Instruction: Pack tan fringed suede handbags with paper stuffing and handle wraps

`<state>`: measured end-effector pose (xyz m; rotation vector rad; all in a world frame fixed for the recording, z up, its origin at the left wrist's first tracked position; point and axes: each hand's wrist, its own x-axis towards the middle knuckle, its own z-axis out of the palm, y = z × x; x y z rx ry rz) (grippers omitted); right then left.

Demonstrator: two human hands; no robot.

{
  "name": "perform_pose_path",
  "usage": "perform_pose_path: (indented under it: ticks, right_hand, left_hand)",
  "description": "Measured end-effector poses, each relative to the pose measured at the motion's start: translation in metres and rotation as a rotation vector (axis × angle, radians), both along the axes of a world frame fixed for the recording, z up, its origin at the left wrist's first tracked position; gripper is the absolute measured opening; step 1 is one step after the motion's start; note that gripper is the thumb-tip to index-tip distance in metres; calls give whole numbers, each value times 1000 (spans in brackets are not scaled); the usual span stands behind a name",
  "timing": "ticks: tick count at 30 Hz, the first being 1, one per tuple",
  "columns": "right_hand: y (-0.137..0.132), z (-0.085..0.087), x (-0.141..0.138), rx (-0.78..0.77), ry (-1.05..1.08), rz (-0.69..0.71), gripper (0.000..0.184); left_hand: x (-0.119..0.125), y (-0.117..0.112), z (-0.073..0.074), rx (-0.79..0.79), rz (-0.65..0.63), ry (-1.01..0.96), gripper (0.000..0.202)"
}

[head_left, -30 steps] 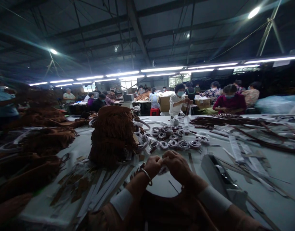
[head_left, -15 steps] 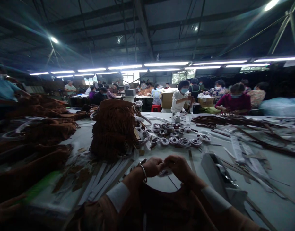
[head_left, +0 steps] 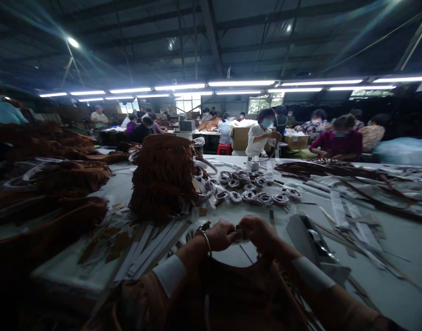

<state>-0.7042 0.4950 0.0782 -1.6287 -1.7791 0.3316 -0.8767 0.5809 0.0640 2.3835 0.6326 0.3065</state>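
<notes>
My left hand (head_left: 220,234) and my right hand (head_left: 258,233) meet over the white table (head_left: 396,248), fingers curled and pinched on a small pale coiled piece (head_left: 239,233) between them. A metal bangle sits on my left wrist. A brown fringed bag (head_left: 241,294) lies under my forearms at the table's near edge. A row of several wrapped coils (head_left: 255,195) lies just beyond my hands.
A tall stack of brown fringed bags (head_left: 164,177) stands left of my hands, with more piles (head_left: 55,202) at far left. White paper strips (head_left: 152,248) fan out by it. A tape dispenser (head_left: 312,241) sits right; brown straps (head_left: 338,177) lie beyond. Several seated people work at the back.
The view has tilted a little; my hands stay together on the small piece and have shifted slightly, with the left hand turning a bit.
</notes>
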Motion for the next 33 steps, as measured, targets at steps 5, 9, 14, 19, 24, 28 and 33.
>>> perform_pose_path:
  ticks: [5, 9, 14, 19, 24, 28, 33]
  right_hand:
    - [3, -10, 6, 44, 27, 112, 22]
    - [4, -16, 21, -117, 200, 201, 28]
    - [6, -13, 25, -144, 145, 233, 18]
    - [6, -9, 17, -87, 30, 235, 15]
    - [-2, -7, 8, 103, -45, 236, 17]
    - [-7, -9, 4, 355, -298, 307, 30]
    - [-17, -12, 4, 423, -496, 332, 28]
  left_hand:
    - [1, -3, 0, -233, -31, -4, 30]
    - [3, -6, 1, -263, -6, -18, 31]
    - [6, -9, 4, -196, 13, 33, 28]
    - [3, -10, 6, -74, -4, 94, 27]
    - [-1, -6, 4, -109, -75, 147, 36]
    - [2, 2, -3, -228, -35, 103, 33]
    - [4, 8, -11, -415, -49, 51, 38]
